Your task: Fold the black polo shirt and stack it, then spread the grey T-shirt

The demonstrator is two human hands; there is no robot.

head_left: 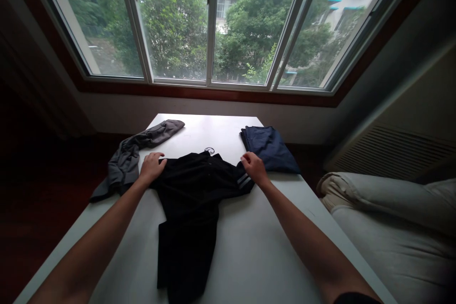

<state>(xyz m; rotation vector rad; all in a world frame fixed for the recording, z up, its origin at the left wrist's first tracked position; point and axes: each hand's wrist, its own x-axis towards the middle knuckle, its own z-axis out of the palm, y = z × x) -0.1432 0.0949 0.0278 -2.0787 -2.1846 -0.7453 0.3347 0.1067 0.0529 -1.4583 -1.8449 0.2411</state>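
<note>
A black short-sleeved garment point(192, 190) lies spread on the white table point(256, 247), its lower part narrowing toward me. My left hand point(153, 167) is at its left sleeve end, thumb and fingers apart. At the right sleeve, which has pale stripes, my right hand point(253, 166) has its fingers pinched together at the edge; any cloth between the fingertips is too small to make out. A small dark loop point(210, 150) shows just beyond the collar.
Crumpled grey clothing point(124, 161) lies along the table's left edge. Folded navy cloth point(272, 149) rests at the right edge, close to my right hand. A pale sofa point(392, 228) stands to the right, and a window point(210, 33) is beyond the table.
</note>
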